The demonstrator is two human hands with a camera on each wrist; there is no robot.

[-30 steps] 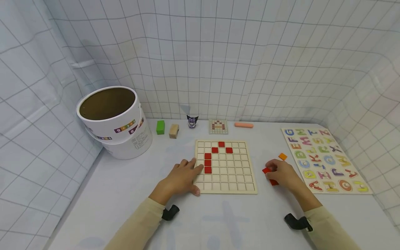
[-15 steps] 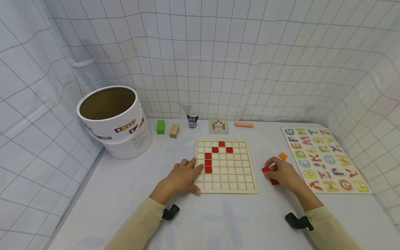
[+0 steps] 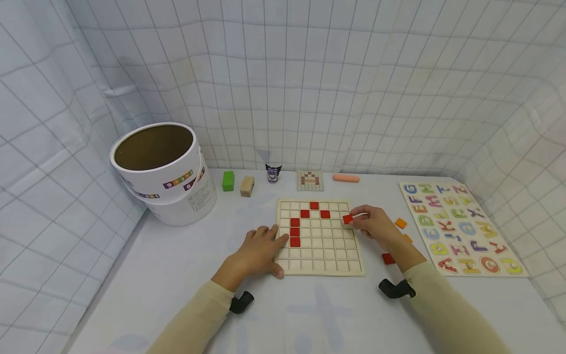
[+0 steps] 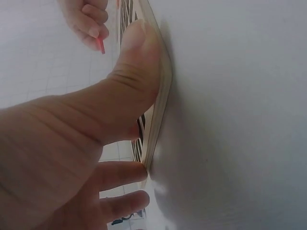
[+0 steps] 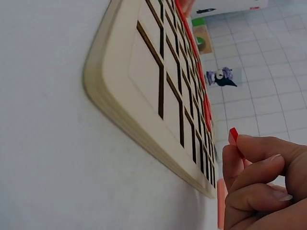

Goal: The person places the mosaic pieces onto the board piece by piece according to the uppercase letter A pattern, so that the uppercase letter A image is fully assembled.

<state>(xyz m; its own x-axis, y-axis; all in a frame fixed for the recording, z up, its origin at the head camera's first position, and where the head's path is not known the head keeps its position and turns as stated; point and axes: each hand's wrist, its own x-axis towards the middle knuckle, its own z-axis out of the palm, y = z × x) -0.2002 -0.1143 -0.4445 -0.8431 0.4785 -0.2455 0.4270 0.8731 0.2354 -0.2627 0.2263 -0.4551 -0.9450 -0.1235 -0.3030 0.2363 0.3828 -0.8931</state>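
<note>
A pale wooden grid board (image 3: 325, 268) lies in the middle of the table, with several red square tiles (image 3: 295, 232) set in its cells. My left hand (image 3: 257, 253) rests at the board's left edge, fingers spread; in the left wrist view its thumb (image 4: 136, 57) lies along the rim. Between thumb and fingertips, my right hand (image 3: 376, 227) pinches a red square tile (image 3: 347, 219) over the board's upper right side. The right wrist view shows that tile (image 5: 233, 135) tilted and raised above the board. Another red tile (image 3: 388, 258) lies beneath the right forearm, near orange tiles (image 3: 401, 223).
An alphabet puzzle board (image 3: 460, 226) lies at the right. A white bucket (image 3: 185, 194) stands at the back left. Along the back are a green block (image 3: 228, 181), a wooden block (image 3: 247, 187), a small figurine (image 3: 273, 173), a pattern card (image 3: 310, 181) and an orange stick (image 3: 346, 178).
My right hand has lifted a red tile from the table right of the board and carried it left and away from me, over the board's edge. The left hand stays put.
</note>
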